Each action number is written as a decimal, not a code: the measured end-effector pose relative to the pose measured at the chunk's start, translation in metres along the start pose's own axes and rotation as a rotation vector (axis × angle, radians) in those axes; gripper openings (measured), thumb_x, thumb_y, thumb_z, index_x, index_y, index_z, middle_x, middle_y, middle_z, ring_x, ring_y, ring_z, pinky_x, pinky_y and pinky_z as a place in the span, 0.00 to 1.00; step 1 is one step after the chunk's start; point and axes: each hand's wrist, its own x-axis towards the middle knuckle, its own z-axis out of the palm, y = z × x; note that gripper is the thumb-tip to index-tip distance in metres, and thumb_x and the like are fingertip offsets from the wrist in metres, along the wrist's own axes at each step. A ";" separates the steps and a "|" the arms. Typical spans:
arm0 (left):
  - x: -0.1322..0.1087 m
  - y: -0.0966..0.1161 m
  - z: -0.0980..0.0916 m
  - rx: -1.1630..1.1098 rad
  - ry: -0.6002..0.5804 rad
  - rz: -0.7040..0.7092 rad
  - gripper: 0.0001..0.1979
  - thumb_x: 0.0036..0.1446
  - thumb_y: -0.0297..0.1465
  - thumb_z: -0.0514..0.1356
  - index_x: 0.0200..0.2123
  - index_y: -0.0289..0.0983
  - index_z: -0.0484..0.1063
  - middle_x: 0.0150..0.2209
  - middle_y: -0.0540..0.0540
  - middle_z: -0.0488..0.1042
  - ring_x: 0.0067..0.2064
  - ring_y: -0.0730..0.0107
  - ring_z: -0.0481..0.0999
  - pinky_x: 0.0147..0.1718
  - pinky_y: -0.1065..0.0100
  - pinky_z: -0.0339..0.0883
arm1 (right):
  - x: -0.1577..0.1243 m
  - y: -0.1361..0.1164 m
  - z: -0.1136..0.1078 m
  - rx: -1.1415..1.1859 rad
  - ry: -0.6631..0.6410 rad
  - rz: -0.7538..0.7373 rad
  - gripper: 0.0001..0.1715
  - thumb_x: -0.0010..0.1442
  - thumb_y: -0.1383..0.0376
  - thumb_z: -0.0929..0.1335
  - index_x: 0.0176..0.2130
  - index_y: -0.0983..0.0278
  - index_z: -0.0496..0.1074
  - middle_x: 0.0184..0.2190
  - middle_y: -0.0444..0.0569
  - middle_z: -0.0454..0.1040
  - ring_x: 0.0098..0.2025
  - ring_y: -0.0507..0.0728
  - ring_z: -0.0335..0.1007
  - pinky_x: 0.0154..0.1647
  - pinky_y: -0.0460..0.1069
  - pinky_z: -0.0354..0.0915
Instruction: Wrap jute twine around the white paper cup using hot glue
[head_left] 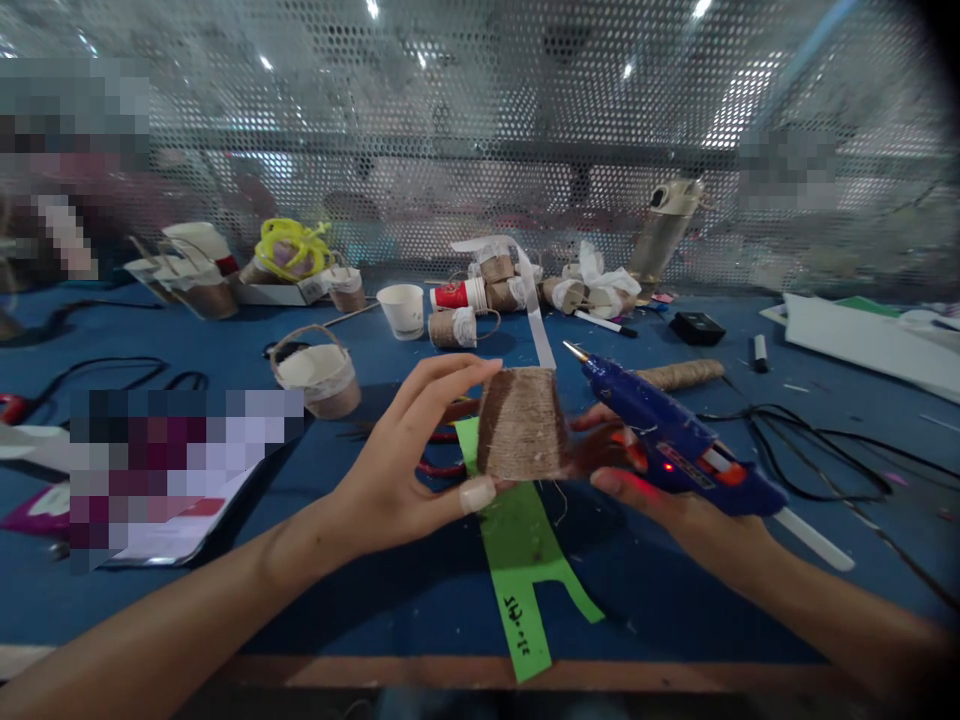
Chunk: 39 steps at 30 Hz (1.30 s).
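A twine-wrapped cup (523, 425), narrow end up, is held above the table at the centre. My left hand (420, 450) grips its left side, fingers at the top and thumb near the lower edge. In my right hand (645, 490) is a blue glue gun (664, 425) with a lit red light, its nozzle pointing up and left past the cup. Some fingertips of that hand reach toward the cup's right side; blur hides whether they touch it. Beneath the cup lies a green paper strip (517, 530), and red-handled scissors (441, 468) are partly hidden behind my left hand.
Small twine baskets (330, 385) and a white cup (403, 312) stand farther back on the blue table (360, 610). A phone-like device (202, 500) lies left. Black cables (795, 470), a twine roll (682, 375) and white sheets (870, 340) are right. Perforated metal (480, 120) rises behind.
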 end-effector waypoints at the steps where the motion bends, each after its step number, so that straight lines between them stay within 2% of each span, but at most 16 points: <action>1: 0.000 -0.001 -0.001 0.014 0.007 -0.009 0.38 0.56 0.34 0.69 0.67 0.49 0.58 0.64 0.41 0.58 0.63 0.50 0.66 0.58 0.53 0.74 | -0.001 0.000 -0.001 -0.010 -0.009 -0.032 0.18 0.55 0.60 0.78 0.45 0.54 0.75 0.39 0.43 0.81 0.40 0.57 0.80 0.44 0.51 0.77; 4: 0.001 -0.001 -0.004 0.098 0.006 -0.012 0.39 0.55 0.34 0.69 0.68 0.49 0.58 0.63 0.42 0.59 0.63 0.51 0.67 0.59 0.53 0.73 | -0.003 -0.001 -0.004 -0.038 -0.025 -0.117 0.11 0.58 0.63 0.77 0.41 0.54 0.75 0.38 0.42 0.79 0.38 0.55 0.79 0.41 0.49 0.76; 7: 0.003 0.001 -0.007 0.183 0.005 0.014 0.39 0.55 0.34 0.69 0.67 0.49 0.58 0.63 0.42 0.60 0.62 0.51 0.67 0.61 0.50 0.71 | -0.002 -0.002 -0.009 -0.116 -0.056 -0.248 0.12 0.57 0.68 0.76 0.38 0.54 0.74 0.36 0.42 0.79 0.37 0.56 0.78 0.39 0.51 0.74; 11: 0.005 0.003 -0.012 0.213 -0.002 0.056 0.38 0.56 0.33 0.68 0.67 0.47 0.58 0.64 0.41 0.60 0.63 0.49 0.67 0.63 0.48 0.67 | 0.002 -0.001 -0.022 -0.210 -0.132 -0.518 0.15 0.54 0.75 0.75 0.37 0.56 0.73 0.36 0.46 0.78 0.45 0.62 0.76 0.51 0.57 0.70; 12: 0.005 0.003 -0.013 0.214 -0.010 0.070 0.39 0.55 0.33 0.69 0.67 0.47 0.58 0.64 0.41 0.61 0.63 0.49 0.66 0.63 0.48 0.67 | 0.003 -0.001 -0.025 -0.204 -0.160 -0.528 0.16 0.54 0.76 0.74 0.37 0.56 0.73 0.36 0.46 0.77 0.44 0.62 0.76 0.51 0.58 0.69; 14: 0.005 0.001 -0.015 0.196 -0.030 0.098 0.39 0.55 0.34 0.69 0.68 0.46 0.58 0.64 0.41 0.61 0.64 0.47 0.66 0.63 0.47 0.68 | 0.006 -0.001 -0.031 -0.183 -0.209 -0.516 0.15 0.55 0.76 0.72 0.37 0.56 0.73 0.33 0.47 0.76 0.38 0.61 0.76 0.42 0.57 0.71; 16: 0.005 -0.001 -0.017 0.149 -0.042 0.124 0.40 0.55 0.35 0.69 0.68 0.46 0.57 0.65 0.40 0.61 0.64 0.46 0.65 0.62 0.47 0.69 | 0.008 -0.003 -0.034 -0.191 -0.235 -0.549 0.10 0.56 0.73 0.71 0.35 0.58 0.72 0.30 0.47 0.75 0.31 0.58 0.74 0.32 0.54 0.69; 18: 0.004 -0.004 -0.019 0.089 -0.046 0.143 0.41 0.55 0.37 0.69 0.69 0.45 0.57 0.65 0.39 0.60 0.64 0.45 0.65 0.60 0.48 0.71 | 0.010 -0.004 -0.035 -0.222 -0.254 -0.624 0.05 0.58 0.68 0.70 0.32 0.59 0.70 0.26 0.46 0.72 0.26 0.56 0.71 0.27 0.51 0.67; 19: 0.004 -0.005 -0.019 0.060 -0.047 0.148 0.41 0.55 0.38 0.69 0.69 0.45 0.57 0.65 0.39 0.60 0.65 0.45 0.65 0.59 0.49 0.72 | 0.010 -0.005 -0.035 -0.236 -0.263 -0.653 0.06 0.60 0.65 0.70 0.31 0.60 0.69 0.24 0.45 0.71 0.25 0.54 0.70 0.25 0.50 0.65; 23: 0.003 -0.009 -0.020 -0.029 -0.040 0.142 0.42 0.54 0.37 0.70 0.69 0.45 0.58 0.64 0.39 0.60 0.65 0.44 0.65 0.57 0.51 0.75 | 0.011 -0.003 -0.034 -0.250 -0.240 -0.674 0.22 0.65 0.48 0.67 0.28 0.60 0.64 0.21 0.43 0.66 0.22 0.51 0.65 0.21 0.47 0.60; 27: 0.003 -0.011 -0.020 -0.107 -0.012 0.165 0.42 0.52 0.37 0.71 0.68 0.43 0.60 0.63 0.38 0.60 0.63 0.44 0.67 0.56 0.50 0.76 | 0.010 -0.002 -0.037 -0.285 -0.251 -0.674 0.23 0.67 0.49 0.65 0.28 0.60 0.62 0.20 0.42 0.64 0.21 0.51 0.63 0.21 0.48 0.60; 30: 0.003 -0.011 -0.019 -0.122 0.003 0.161 0.41 0.52 0.39 0.71 0.67 0.46 0.61 0.62 0.39 0.61 0.62 0.43 0.68 0.55 0.48 0.76 | 0.010 -0.003 -0.039 -0.316 -0.242 -0.670 0.28 0.67 0.43 0.63 0.27 0.59 0.61 0.20 0.41 0.63 0.20 0.50 0.61 0.20 0.48 0.57; 32: 0.003 -0.011 -0.019 -0.108 0.011 0.151 0.39 0.53 0.40 0.70 0.67 0.48 0.62 0.62 0.40 0.62 0.62 0.43 0.69 0.53 0.48 0.77 | 0.010 -0.004 -0.039 -0.337 -0.246 -0.680 0.27 0.68 0.44 0.63 0.27 0.59 0.60 0.19 0.41 0.62 0.20 0.50 0.60 0.20 0.47 0.56; 34: 0.004 -0.010 -0.020 -0.092 0.014 0.159 0.39 0.53 0.41 0.70 0.67 0.48 0.62 0.62 0.40 0.63 0.62 0.44 0.69 0.53 0.49 0.77 | 0.010 -0.005 -0.038 -0.377 -0.226 -0.694 0.23 0.69 0.51 0.64 0.27 0.59 0.59 0.19 0.40 0.62 0.19 0.50 0.58 0.20 0.47 0.54; 39: 0.005 -0.011 -0.024 -0.042 0.005 0.204 0.40 0.54 0.40 0.69 0.68 0.44 0.61 0.61 0.38 0.63 0.62 0.44 0.69 0.54 0.51 0.77 | 0.008 -0.008 -0.038 -0.515 -0.163 -0.700 0.19 0.67 0.60 0.65 0.26 0.59 0.58 0.19 0.38 0.61 0.19 0.49 0.58 0.20 0.47 0.52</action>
